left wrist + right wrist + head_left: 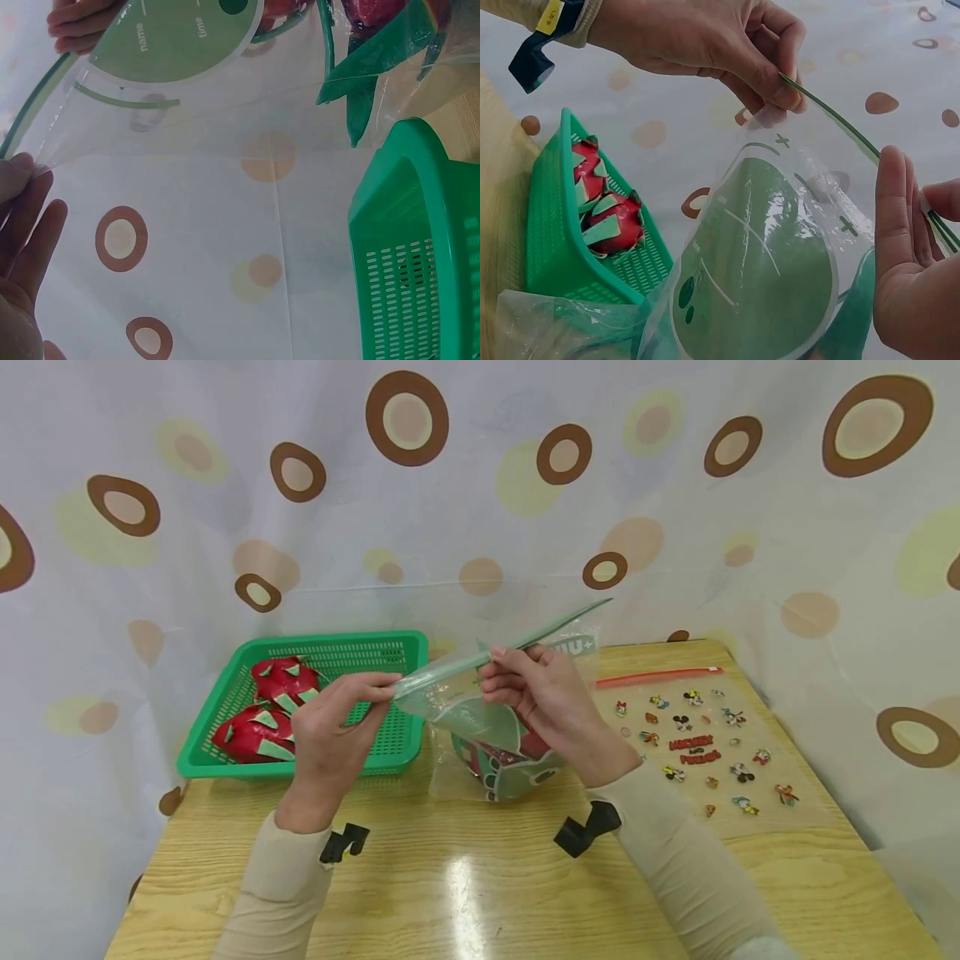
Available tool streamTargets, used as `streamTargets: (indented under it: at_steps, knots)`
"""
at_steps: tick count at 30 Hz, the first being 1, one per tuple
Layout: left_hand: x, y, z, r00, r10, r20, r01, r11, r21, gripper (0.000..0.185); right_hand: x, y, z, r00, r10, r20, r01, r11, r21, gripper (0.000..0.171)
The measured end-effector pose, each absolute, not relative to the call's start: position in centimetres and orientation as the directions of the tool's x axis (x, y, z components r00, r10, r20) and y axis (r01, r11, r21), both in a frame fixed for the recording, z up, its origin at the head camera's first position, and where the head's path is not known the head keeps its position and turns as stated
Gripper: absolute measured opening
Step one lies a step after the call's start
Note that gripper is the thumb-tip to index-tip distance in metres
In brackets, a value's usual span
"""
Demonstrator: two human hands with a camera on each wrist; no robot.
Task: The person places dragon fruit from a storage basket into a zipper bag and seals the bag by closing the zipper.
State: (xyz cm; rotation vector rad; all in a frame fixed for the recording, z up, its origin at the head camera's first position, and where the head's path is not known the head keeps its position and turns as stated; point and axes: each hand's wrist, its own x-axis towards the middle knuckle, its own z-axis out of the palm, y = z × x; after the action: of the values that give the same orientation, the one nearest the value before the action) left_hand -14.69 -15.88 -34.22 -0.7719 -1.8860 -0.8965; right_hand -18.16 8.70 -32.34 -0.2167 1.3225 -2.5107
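Observation:
A clear zip bag [472, 720] with a green zip strip and a printed green label hangs between both hands, its lower part close over the table. Red dragon fruit [369, 15] with green scales shows through the plastic. My left hand [335, 735] pinches the left end of the zip edge between thumb and fingers. Partway along the strip, my right hand [549, 706] pinches it with thumb and fingertips, as the right wrist view also shows. To the right of that hand the strip runs on, slanting upward.
At the back left, a green plastic basket [197, 752] holds two dragon fruits [258, 732]. A clear bag with a red zip and cartoon prints [697, 747] lies flat at the right of the wooden table [420, 893]. A patterned curtain [480, 518] hangs behind.

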Motion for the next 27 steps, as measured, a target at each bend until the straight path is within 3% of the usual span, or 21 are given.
streamTargets:
  at_steps: [27]
  knots:
    - [-14.7, -16.4, -34.9, -0.429, 0.141, 0.892, 0.782, 0.553, 0.288, 0.020, -19.6, 13.0, -32.3, -0.974, -0.224, 0.021, 0.120, -0.592, -0.797, 0.011]
